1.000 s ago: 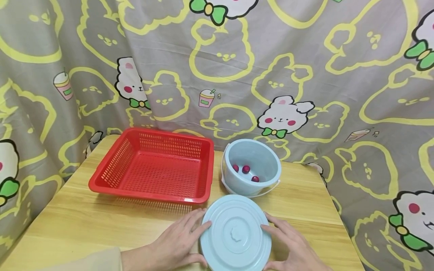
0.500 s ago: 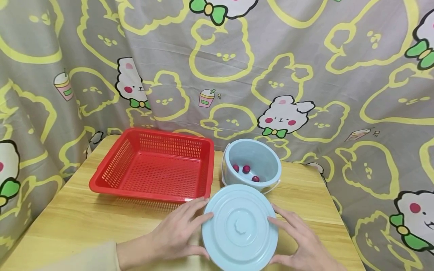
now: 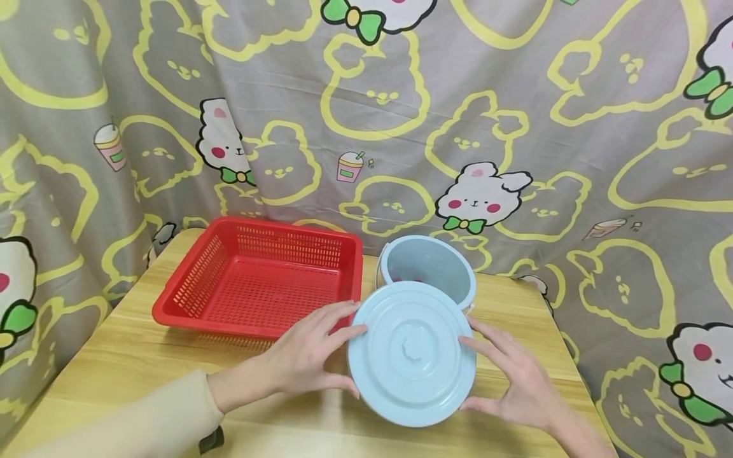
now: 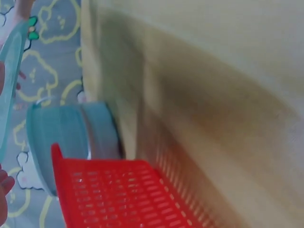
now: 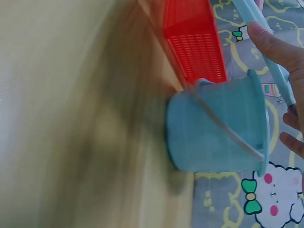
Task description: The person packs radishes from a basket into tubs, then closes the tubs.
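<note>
Both hands hold a round light-blue lid (image 3: 412,388) by its edges, raised off the table and tilted in front of the bucket. My left hand (image 3: 312,350) grips its left rim, thumb low and fingers high. On the opposite rim my right hand (image 3: 515,372) grips it the same way. Behind the lid stands a light-blue bucket (image 3: 460,267) with its top uncovered; in the right wrist view the bucket (image 5: 218,128) is upright with its handle hanging down. Small dark-red balls (image 3: 419,280) in the bucket are mostly hidden by the lid.
A red plastic basket (image 3: 269,331) with slotted walls stands on the wooden table (image 3: 103,394), left of the bucket and close to my left hand. A patterned grey curtain (image 3: 298,83) hangs behind the table and along its sides.
Both hands have lifted the lid upward and forward, toward the bucket. It now overlaps the bucket's front and covers most of the balls from view. Basket and bucket have stayed put.
</note>
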Action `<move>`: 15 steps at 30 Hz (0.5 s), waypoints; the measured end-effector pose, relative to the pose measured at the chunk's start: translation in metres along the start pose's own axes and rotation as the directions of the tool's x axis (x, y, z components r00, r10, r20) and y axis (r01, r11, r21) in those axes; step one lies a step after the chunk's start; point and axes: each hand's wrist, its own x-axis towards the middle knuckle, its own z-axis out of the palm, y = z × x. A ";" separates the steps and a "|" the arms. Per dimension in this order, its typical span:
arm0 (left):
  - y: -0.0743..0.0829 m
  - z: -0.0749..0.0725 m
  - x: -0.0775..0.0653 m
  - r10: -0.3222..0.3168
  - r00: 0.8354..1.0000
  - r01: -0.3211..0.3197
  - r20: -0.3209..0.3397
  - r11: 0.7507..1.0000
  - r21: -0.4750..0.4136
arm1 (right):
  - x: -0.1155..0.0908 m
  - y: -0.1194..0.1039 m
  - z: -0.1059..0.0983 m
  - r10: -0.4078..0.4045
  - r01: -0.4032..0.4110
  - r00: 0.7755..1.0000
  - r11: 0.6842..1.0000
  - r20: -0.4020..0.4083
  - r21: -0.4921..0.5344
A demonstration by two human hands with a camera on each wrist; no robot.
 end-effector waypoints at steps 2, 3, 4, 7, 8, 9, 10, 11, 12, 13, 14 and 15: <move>-0.005 -0.001 0.005 -0.014 1.000 0.014 0.008 1.000 -0.015 | 0.006 0.003 -0.004 0.004 -0.004 1.000 1.000 0.003 0.015; -0.006 -0.002 0.007 -0.022 1.000 0.022 0.011 1.000 -0.022 | 0.009 0.004 -0.006 0.004 -0.004 1.000 1.000 0.007 0.025; -0.008 -0.003 0.009 -0.027 1.000 0.028 0.014 0.999 -0.029 | 0.011 0.006 -0.007 0.004 -0.005 1.000 1.000 0.011 0.027; -0.012 -0.007 0.016 -0.064 0.997 0.066 0.045 0.997 -0.045 | 0.019 0.011 -0.012 0.004 -0.005 1.000 1.000 0.016 0.027; -0.013 -0.008 0.019 -0.076 0.996 0.079 0.054 0.996 -0.049 | 0.021 0.012 -0.013 0.005 -0.005 1.000 1.000 0.016 0.028; -0.014 -0.009 0.022 -0.086 0.994 0.089 0.062 0.995 -0.050 | 0.023 0.014 -0.015 0.009 -0.009 1.000 0.999 0.019 0.033; -0.015 -0.010 0.024 -0.096 0.993 0.100 0.072 0.994 -0.053 | 0.024 0.015 -0.016 0.011 -0.012 1.000 0.999 0.019 0.031; -0.016 -0.011 0.027 -0.106 0.991 0.111 0.082 0.992 -0.057 | 0.026 0.016 -0.017 0.019 -0.020 1.000 0.999 0.022 0.029; -0.017 -0.011 0.030 -0.110 0.990 0.116 0.084 0.991 -0.063 | 0.028 0.017 -0.018 0.028 -0.028 0.999 0.999 0.025 0.026; -0.019 -0.011 0.033 -0.112 0.990 0.118 0.086 0.991 -0.068 | 0.029 0.019 -0.020 0.039 -0.039 0.999 0.999 0.029 0.025; -0.021 -0.011 0.035 -0.111 0.990 0.118 0.087 0.990 -0.075 | 0.031 0.020 -0.021 0.053 -0.054 0.998 0.998 0.037 0.019; -0.023 -0.011 0.038 -0.113 0.990 0.120 0.090 0.989 -0.081 | 0.033 0.021 -0.023 0.070 -0.071 0.996 0.997 0.048 0.016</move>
